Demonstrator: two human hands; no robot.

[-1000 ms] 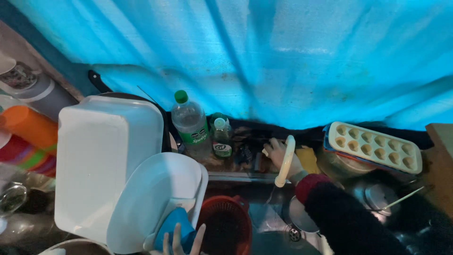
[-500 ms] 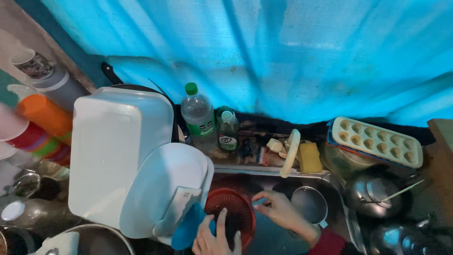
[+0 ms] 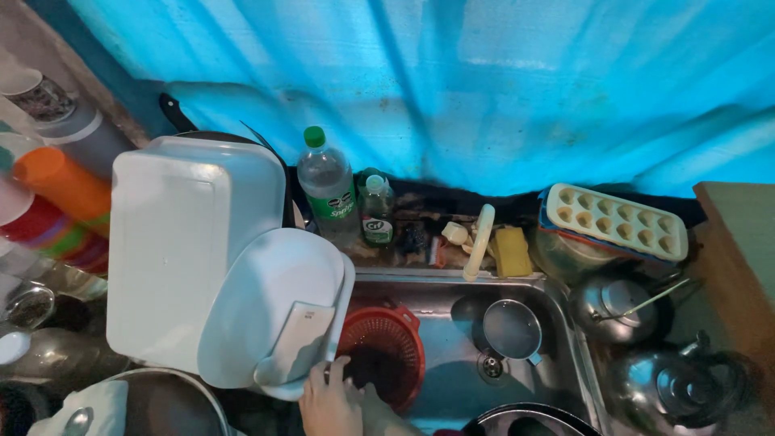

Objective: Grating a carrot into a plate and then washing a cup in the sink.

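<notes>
steel sink [image 3: 452,295], blue tarp wall [image 3: 484,89]

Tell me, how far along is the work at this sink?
Looks done: a white tub and a white plate lie upturned, stacked left of the sink. In hand: one hand touches the red colander in the basin. Left: a small metal pot sits by the drain, and a steel kettle stands to the right.

A blue tarp [image 3: 500,89] hangs as the back wall, lit bright from behind and creased in folds. Below it runs a dark ledge [image 3: 452,210], with a wooden surface [image 3: 739,242] at the tarp's lower right.
</notes>
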